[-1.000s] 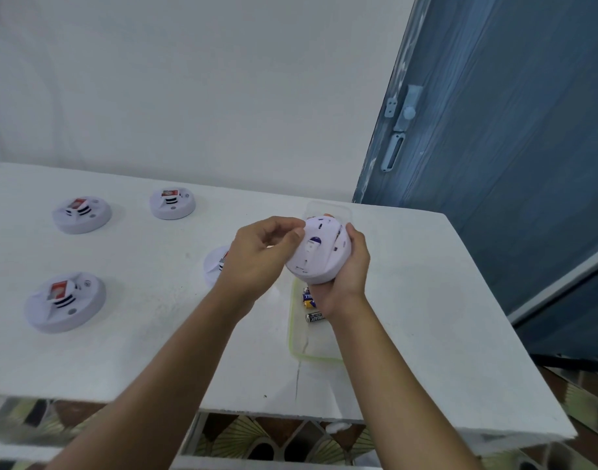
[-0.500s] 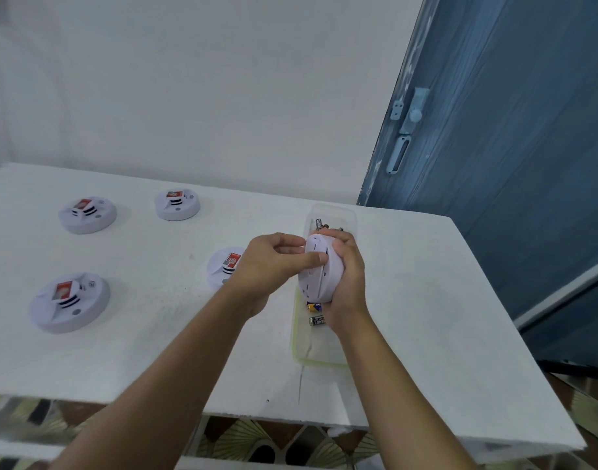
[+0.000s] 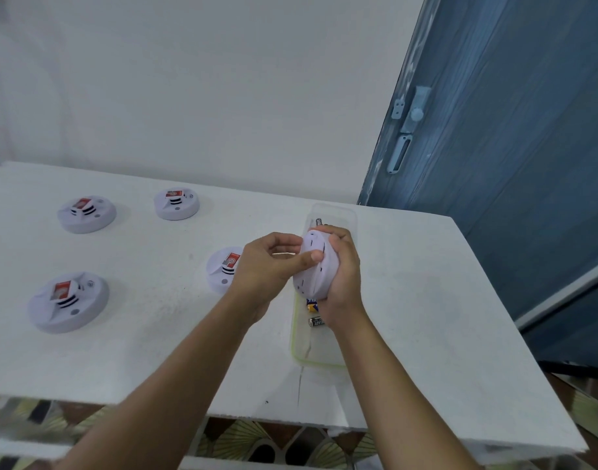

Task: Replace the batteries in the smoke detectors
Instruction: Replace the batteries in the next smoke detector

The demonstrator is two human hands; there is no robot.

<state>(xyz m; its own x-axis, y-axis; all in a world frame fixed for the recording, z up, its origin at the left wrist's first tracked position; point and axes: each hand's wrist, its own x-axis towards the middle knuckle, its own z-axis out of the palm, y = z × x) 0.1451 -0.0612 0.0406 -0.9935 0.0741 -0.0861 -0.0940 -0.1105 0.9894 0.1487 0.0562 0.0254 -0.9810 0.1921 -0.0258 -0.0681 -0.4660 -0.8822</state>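
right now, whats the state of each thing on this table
held detector, tilted on edge above the tray, gripped in both hands
left hand, thumb pressing its face
right hand, wrapped round its rim
four table detectors, lying flat, untouched
tray, lidless, holding loose batteries

The left hand [image 3: 267, 266] and right hand [image 3: 345, 283] are bare, as are both forearms [image 3: 202, 351].
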